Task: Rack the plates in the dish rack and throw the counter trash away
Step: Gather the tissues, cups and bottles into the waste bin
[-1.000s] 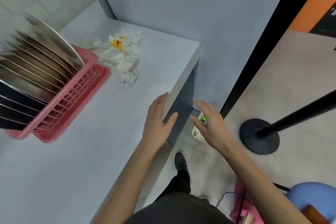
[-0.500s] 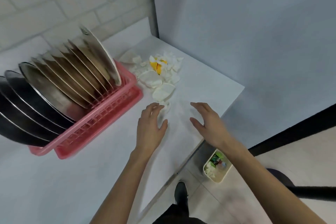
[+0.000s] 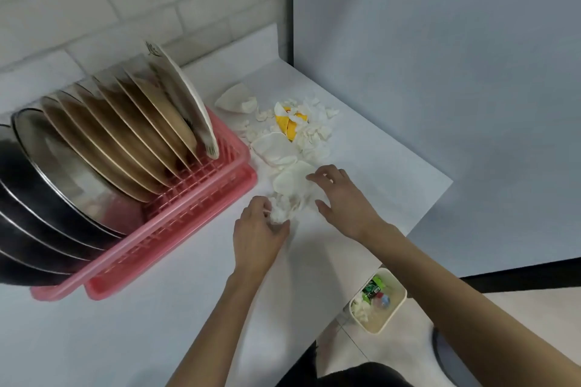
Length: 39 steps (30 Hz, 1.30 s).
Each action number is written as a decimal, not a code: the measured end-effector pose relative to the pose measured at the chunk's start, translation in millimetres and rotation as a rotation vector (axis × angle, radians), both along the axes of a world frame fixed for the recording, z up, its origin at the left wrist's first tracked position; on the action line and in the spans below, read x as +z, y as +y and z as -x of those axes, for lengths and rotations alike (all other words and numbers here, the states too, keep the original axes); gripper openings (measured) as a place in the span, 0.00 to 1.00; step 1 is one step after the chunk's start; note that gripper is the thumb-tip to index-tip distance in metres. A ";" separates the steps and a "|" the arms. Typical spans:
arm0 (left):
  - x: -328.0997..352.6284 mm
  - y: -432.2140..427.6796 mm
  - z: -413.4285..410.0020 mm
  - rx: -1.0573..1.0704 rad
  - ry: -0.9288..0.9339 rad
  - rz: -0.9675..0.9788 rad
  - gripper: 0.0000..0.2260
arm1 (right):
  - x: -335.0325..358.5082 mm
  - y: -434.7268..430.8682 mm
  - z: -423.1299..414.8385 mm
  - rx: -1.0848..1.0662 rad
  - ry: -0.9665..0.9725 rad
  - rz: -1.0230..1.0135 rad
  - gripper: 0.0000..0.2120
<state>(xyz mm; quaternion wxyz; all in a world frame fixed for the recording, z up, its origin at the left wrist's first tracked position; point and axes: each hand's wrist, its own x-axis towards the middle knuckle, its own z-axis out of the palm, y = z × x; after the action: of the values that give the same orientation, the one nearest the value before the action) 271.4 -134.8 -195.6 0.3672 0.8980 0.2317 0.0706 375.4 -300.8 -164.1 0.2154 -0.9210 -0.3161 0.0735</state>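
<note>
On the white counter (image 3: 151, 317), beside the pink plastic dish rack (image 3: 201, 214) holding upright plates (image 3: 141, 141), the left hand (image 3: 257, 239) grips crumpled white paper trash (image 3: 283, 210) while the right hand (image 3: 345, 201) rests spread-fingered on it.

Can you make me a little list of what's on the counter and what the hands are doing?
Plates: standing in a row in the pink dish rack
Trash pile: white scraps and a yellow bit, on the counter right of the rack
Left hand: grips crumpled paper at the pile's near edge
Right hand: fingers spread, touching a white scrap
Bin: on the floor beside the counter, some rubbish inside
</note>
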 end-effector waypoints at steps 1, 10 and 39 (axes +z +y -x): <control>0.8 2.6 3.4 -0.007 0.001 0.018 0.19 | -2.1 4.0 -2.7 0.013 -0.020 0.012 0.25; 1.2 20.7 33.1 -0.118 0.049 0.011 0.18 | -17.3 24.0 -9.9 0.063 -0.091 0.084 0.26; 8.6 16.7 12.5 -0.090 0.069 0.312 0.12 | -13.6 -21.6 8.5 -0.128 0.047 0.034 0.23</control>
<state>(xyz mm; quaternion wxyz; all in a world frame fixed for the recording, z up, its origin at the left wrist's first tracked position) 258.9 -118.1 -187.0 0.4968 0.8415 0.2119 -0.0136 366.9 -322.4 -177.7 0.2112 -0.9409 -0.2500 0.0868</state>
